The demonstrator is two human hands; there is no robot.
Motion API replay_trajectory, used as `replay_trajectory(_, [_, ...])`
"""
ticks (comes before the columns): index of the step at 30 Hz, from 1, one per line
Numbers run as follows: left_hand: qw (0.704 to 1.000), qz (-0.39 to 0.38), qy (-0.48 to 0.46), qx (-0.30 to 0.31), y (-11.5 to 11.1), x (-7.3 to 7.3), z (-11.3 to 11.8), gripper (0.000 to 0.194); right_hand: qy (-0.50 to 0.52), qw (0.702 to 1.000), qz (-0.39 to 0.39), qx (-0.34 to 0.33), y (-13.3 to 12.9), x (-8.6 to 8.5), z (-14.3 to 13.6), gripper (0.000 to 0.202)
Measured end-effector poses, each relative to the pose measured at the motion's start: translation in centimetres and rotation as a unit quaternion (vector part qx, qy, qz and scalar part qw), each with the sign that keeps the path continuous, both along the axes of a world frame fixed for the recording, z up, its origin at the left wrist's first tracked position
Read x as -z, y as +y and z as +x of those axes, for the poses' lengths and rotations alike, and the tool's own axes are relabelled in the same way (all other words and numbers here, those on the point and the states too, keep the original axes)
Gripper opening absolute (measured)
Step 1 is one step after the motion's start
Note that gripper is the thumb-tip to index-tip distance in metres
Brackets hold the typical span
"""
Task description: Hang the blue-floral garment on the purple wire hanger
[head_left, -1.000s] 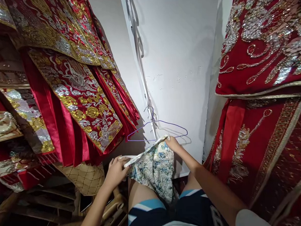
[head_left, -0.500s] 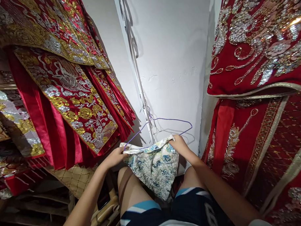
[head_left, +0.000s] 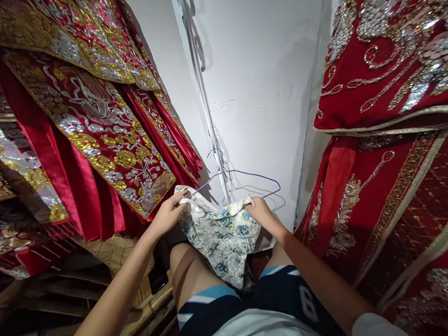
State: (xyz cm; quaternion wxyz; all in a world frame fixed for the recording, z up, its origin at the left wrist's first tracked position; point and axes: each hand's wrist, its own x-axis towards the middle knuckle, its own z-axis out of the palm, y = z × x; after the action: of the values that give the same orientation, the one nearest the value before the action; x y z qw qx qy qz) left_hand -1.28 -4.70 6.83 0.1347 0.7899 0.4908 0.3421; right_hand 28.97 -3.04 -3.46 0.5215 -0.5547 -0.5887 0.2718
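Note:
A white garment with a blue and green floral print (head_left: 222, 241) hangs from my two hands above my knees; its exact kind I cannot tell. At its upper left edge, my left hand (head_left: 170, 212) has the cloth between thumb and fingers. My right hand (head_left: 262, 211) grips the upper right edge, with its fingertips partly hidden. A thin purple wire hanger (head_left: 251, 175) stands behind the garment, hook upward. Its left arm runs down to my left fingers, and its right end shows just beyond my right hand. The lower bar is hidden behind the cloth.
Red costumes with gold and silver embroidery (head_left: 126, 156) hang at the left. More red beaded garments (head_left: 382, 84) hang close on the right. A white metal pole (head_left: 202, 90) runs along the pale wall (head_left: 257, 64) ahead. Bamboo furniture (head_left: 155, 307) sits low at the left.
My left hand has risen slightly, and the garment's left edge is lifted and folded higher over the hanger's left arm. My right hand and the hanger's right end have shifted a little left.

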Motion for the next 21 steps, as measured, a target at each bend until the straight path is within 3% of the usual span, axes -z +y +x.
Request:
replay_trajectory(5, [0.996, 0.079, -0.035, 0.015, 1.9, 0.7, 4.2, 0.032, 0.050, 0.997, 0.054, -0.024, -0.9, 0.4, 0.1, 0.008])
replay_trajectory(9, [0.993, 0.115, 0.002, 0.014, 2.2, 1.4, 4.0, 0.033, 0.096, 0.988, 0.122, 0.012, -1.3, -0.8, 3.1, 0.066])
replay_trajectory(12, [0.993, 0.114, 0.019, 0.016, 2.0, 1.3, 3.6, 0.029, 0.084, 0.984, 0.140, 0.064, -0.5, -2.5, 6.1, 0.084])
replay_trajectory(14, [0.994, 0.106, 0.027, 0.018, 1.8, 1.1, 3.6, 0.027, 0.041, 0.991, 0.110, 0.057, 0.4, -3.7, 7.9, 0.075])
replay_trajectory(18, [0.997, 0.082, 0.011, 0.000, 1.9, 0.7, 3.3, 0.027, -0.022, 0.999, 0.031, -0.034, 1.2, -5.9, 10.1, 0.017])
replay_trajectory(21, [0.990, 0.117, -0.059, -0.055, 2.6, 0.3, 2.0, 0.021, -0.046, 0.991, -0.032, -0.121, 0.3, -7.6, 11.3, 0.021])
